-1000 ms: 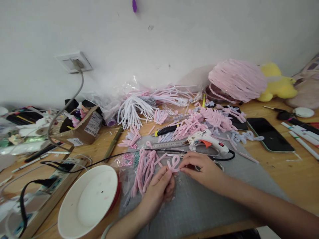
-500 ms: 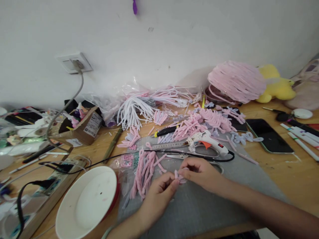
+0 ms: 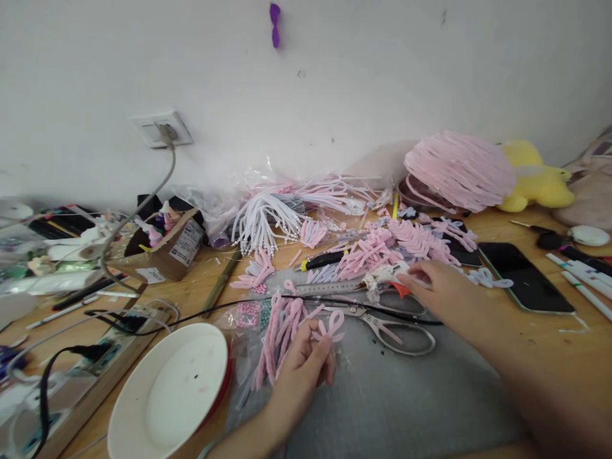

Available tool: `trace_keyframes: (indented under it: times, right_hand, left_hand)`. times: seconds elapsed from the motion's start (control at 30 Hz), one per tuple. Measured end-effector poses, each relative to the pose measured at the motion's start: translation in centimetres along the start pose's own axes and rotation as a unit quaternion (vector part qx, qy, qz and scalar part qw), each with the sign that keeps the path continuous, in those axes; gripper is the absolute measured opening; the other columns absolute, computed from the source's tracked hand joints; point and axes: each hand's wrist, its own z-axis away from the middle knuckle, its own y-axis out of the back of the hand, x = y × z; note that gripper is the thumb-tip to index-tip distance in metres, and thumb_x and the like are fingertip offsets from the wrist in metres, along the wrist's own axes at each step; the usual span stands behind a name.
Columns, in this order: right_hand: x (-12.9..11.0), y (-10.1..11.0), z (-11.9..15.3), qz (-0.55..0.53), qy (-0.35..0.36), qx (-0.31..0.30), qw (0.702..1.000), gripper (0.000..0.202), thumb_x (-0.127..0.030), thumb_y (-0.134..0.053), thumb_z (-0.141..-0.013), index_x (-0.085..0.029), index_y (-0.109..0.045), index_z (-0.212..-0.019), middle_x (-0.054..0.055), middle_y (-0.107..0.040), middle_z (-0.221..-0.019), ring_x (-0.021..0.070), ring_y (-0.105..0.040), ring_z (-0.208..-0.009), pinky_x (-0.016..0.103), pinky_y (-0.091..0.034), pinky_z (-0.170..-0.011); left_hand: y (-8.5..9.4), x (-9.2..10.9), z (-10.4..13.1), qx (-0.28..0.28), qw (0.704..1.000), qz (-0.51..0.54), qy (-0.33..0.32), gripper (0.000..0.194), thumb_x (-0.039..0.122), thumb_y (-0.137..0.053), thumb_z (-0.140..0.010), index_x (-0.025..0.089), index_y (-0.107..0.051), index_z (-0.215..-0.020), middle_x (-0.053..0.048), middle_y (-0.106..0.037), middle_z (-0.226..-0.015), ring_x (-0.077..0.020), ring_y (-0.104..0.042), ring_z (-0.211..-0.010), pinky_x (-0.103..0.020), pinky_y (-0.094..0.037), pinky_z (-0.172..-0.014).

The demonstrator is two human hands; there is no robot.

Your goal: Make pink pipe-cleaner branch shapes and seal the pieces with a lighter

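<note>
My left hand (image 3: 308,360) is closed, pinching a small looped pink pipe-cleaner piece (image 3: 333,326) between thumb and fingers above the grey mat. Beyond it and to the right, my right hand (image 3: 428,284) is closed on the white glue gun (image 3: 382,275), covering most of its handle; the orange trigger shows beside the fingertips. Scissors (image 3: 396,335) lie under the gun's black cord, just below the right hand. Left of my left hand rest braided pink pipe-cleaner strands (image 3: 275,341). A steel ruler (image 3: 329,288) lies by the gun's nozzle.
A white bowl (image 3: 167,389) stands at the left, near a power strip (image 3: 95,376). Cut pink pieces (image 3: 368,252) lie behind the glue gun, with white stamens (image 3: 265,220) farther back. A phone (image 3: 523,277) lies at the right. The grey mat (image 3: 382,401) spans the front.
My right hand has left the pink piece and moved right and away from me to the glue gun. My left hand still holds the piece, whose loops now show. The scissors are more exposed.
</note>
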Motion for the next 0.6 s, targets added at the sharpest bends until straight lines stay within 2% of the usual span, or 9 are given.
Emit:
trace_keyframes:
  times: [0.1, 0.17, 0.23, 0.3, 0.37, 0.4, 0.47, 0.53, 0.6]
  right_hand:
    - [2.8, -0.7, -0.9, 0.039, -0.022, -0.121, 0.992, 0.047, -0.058, -0.041, -0.078, -0.019, -0.065, -0.087, 0.008, -0.066, -0.076, 0.0256, -0.060, -0.070, 0.030, -0.038, -0.057]
    - [3.8, -1.1, -1.1, 0.032, -0.034, -0.144, 0.988, 0.046, -0.057, -0.040, -0.079, -0.020, -0.065, -0.088, 0.009, -0.067, -0.080, 0.0270, -0.061, -0.073, 0.031, -0.038, -0.056]
    - [3.9, -1.1, -1.2, 0.008, -0.048, -0.140, 0.989, 0.042, -0.054, -0.040, -0.079, -0.019, -0.064, -0.080, 0.009, -0.067, -0.078, 0.0269, -0.061, -0.073, 0.031, -0.039, -0.056]
    - [3.5, -0.6, -1.1, -0.031, -0.082, -0.122, 0.989, 0.039, -0.052, -0.042, -0.078, -0.019, -0.058, -0.064, 0.008, -0.063, -0.064, 0.0246, -0.059, -0.063, 0.031, -0.038, -0.053]
    - [3.0, 0.0, -0.9, -0.127, -0.119, -0.106, 0.979, 0.040, -0.053, -0.043, -0.076, -0.020, -0.051, -0.054, 0.004, -0.055, -0.051, 0.0201, -0.053, -0.050, 0.030, -0.037, -0.049]
    - [2.6, 0.3, -0.8, -0.207, -0.130, -0.096, 0.965, 0.040, -0.054, -0.045, -0.075, -0.020, -0.049, -0.053, 0.003, -0.052, -0.049, 0.0177, -0.050, -0.047, 0.029, -0.037, -0.048]
    - [1.9, 0.8, -0.5, -0.397, -0.139, -0.071, 0.904, 0.038, -0.055, -0.052, -0.072, -0.019, -0.052, -0.057, 0.001, -0.053, -0.053, 0.0140, -0.048, -0.046, 0.027, -0.038, -0.046]
    - [0.9, 1.1, 0.0, -0.556, -0.150, -0.063, 0.815, 0.032, -0.050, -0.062, -0.066, -0.018, -0.054, -0.064, 0.001, -0.054, -0.061, 0.0123, -0.048, -0.050, 0.025, -0.039, -0.047]
    - [-0.3, 0.9, 0.7, -0.649, -0.164, -0.113, 0.734, 0.027, -0.039, -0.069, -0.062, -0.017, -0.054, -0.065, 0.000, -0.051, -0.062, 0.0116, -0.049, -0.054, 0.024, -0.040, -0.049]
  left_hand:
    - [-0.1, 0.3, 0.2, 0.024, 1.000, 0.014, -0.004, 0.034, 0.053, -0.044, -0.080, 0.023, -0.030, -0.086, 0.012, -0.045, -0.043, -0.0058, -0.027, -0.034, -0.016, -0.017, -0.037]
    - [-0.2, 0.5, 0.2, 0.032, 0.999, 0.032, -0.007, 0.032, 0.052, -0.043, -0.080, 0.023, -0.029, -0.085, 0.012, -0.046, -0.044, -0.0054, -0.027, -0.034, -0.015, -0.017, -0.036]
    - [-0.2, 0.6, 0.1, 0.038, 0.998, 0.047, -0.010, 0.031, 0.052, -0.042, -0.081, 0.024, -0.027, -0.084, 0.012, -0.045, -0.044, -0.0048, -0.025, -0.033, -0.014, -0.016, -0.034]
    - [-0.2, 0.6, 0.0, 0.041, 0.997, 0.057, -0.013, 0.031, 0.051, -0.041, -0.082, 0.024, -0.027, -0.082, 0.012, -0.046, -0.046, -0.0040, -0.023, -0.032, -0.014, -0.015, -0.034]
    - [-0.1, 0.6, -0.1, 0.035, 0.997, 0.071, -0.012, 0.031, 0.051, -0.042, -0.082, 0.024, -0.027, -0.082, 0.012, -0.045, -0.049, -0.0033, -0.023, -0.034, -0.013, -0.015, -0.034]
    - [-0.1, 0.6, -0.1, 0.027, 0.996, 0.082, -0.009, 0.031, 0.051, -0.043, -0.082, 0.024, -0.028, -0.081, 0.012, -0.043, -0.050, -0.0030, -0.022, -0.034, -0.013, -0.014, -0.034]
    - [-0.1, 0.7, -0.2, 0.004, 0.995, 0.101, -0.002, 0.032, 0.050, -0.046, -0.081, 0.024, -0.029, -0.081, 0.013, -0.039, -0.050, -0.0025, -0.019, -0.035, -0.013, -0.013, -0.035]
    - [-0.2, 0.8, -0.1, -0.024, 0.994, 0.105, 0.003, 0.033, 0.049, -0.050, -0.079, 0.023, -0.030, -0.080, 0.013, -0.038, -0.050, -0.0023, -0.018, -0.035, -0.014, -0.012, -0.035]
    - [-0.3, 0.9, 0.0, -0.056, 0.994, 0.091, 0.004, 0.033, 0.049, -0.052, -0.078, 0.022, -0.033, -0.079, 0.012, -0.039, -0.051, -0.0025, -0.019, -0.037, -0.015, -0.012, -0.036]
